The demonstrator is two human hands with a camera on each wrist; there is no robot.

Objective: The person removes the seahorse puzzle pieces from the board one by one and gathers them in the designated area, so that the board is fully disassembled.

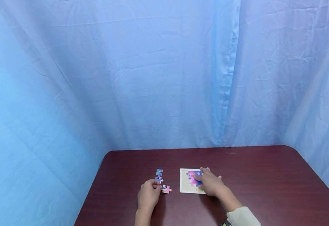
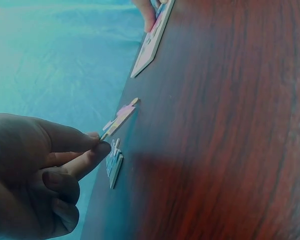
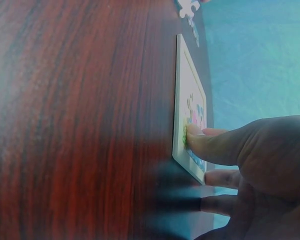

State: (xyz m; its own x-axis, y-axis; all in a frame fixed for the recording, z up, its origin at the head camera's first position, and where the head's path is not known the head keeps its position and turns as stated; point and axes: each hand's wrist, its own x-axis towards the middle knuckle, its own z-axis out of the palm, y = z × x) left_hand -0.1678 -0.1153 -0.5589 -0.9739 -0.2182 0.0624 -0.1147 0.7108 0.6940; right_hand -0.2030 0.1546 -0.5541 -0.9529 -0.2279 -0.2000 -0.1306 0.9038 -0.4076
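Note:
My left hand [image 1: 149,194] pinches a pink and white jigsaw piece [image 1: 167,189] between thumb and fingertip; in the left wrist view the piece [image 2: 122,118] is tilted. Just beyond that hand, a couple of blue jigsaw pieces [image 1: 159,172] lie on the table. To the right is a jigsaw tray [image 1: 183,187] with a pale rim, partly filled with pink and blue pieces [image 1: 191,176]. Over the tray's right side lies my right hand [image 1: 213,184], fingers extended. Its thumb [image 3: 202,142] touches the pieces inside, and the hand hides part of the tray.
The dark red wooden table [image 1: 266,185] extends on both sides of the tray. Blue cloth [image 1: 164,78] hangs behind the table's far edge and along its sides.

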